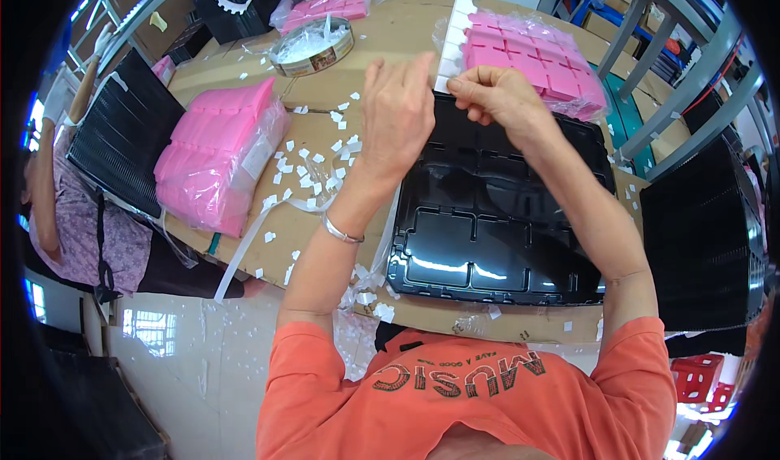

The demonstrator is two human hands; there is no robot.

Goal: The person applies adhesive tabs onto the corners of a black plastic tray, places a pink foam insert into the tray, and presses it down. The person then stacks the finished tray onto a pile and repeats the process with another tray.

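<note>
A black moulded plastic tray [504, 184] lies in front of me on the cardboard-covered table. Over its far left corner, my left hand [396, 115] is closed, its back toward me and its fingertips hidden. Close by, my right hand [500, 102] pinches thumb to forefinger; anything between them is too small to make out. Between the two hands a white strip with a notched edge [457, 33] runs up and away. Whether either hand touches the strip, I cannot tell.
Small white paper bits [305, 171] litter the cardboard [390, 21] to the left. Pink bagged stacks lie left [215, 151] and beyond the tray [528, 58]. A round tin [313, 47] holds white scraps. Black ribbed trays [699, 232] stand right; metal rails [682, 13] rise behind. A co-worker [89, 208] is at left.
</note>
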